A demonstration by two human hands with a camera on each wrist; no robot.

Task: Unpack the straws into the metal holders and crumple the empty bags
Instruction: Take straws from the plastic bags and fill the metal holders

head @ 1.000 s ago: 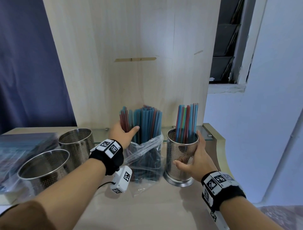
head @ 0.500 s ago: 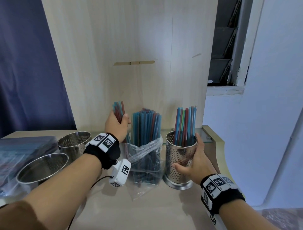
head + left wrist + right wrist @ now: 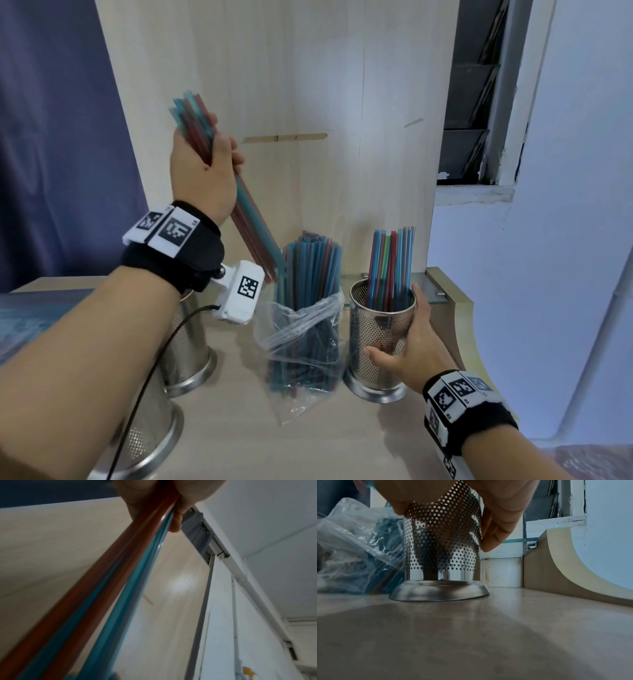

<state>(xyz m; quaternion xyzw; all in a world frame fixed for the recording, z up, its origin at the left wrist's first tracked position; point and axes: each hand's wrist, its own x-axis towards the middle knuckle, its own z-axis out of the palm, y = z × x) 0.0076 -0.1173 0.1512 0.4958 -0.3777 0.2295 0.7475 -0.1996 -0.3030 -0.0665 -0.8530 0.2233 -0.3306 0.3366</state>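
Straws lifted from the bag, holder steadied on the worktop

Two perforated steel empty holders [image 3: 185,346] stood far left; the raised left hand [image 3: 202,171] gripped a tilted bundle of red and teal straws [image 3: 253,236], glossy tubes in the left wrist view. A crinkled clear bag [image 3: 301,346] held upright straws. The right hand [image 3: 407,353] wrapped the filled holder [image 3: 376,329]; only the right wrist view showed its flared base.

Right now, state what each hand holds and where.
Left hand grips a straw bundle near its top; right hand grips the metal holder's perforated side.
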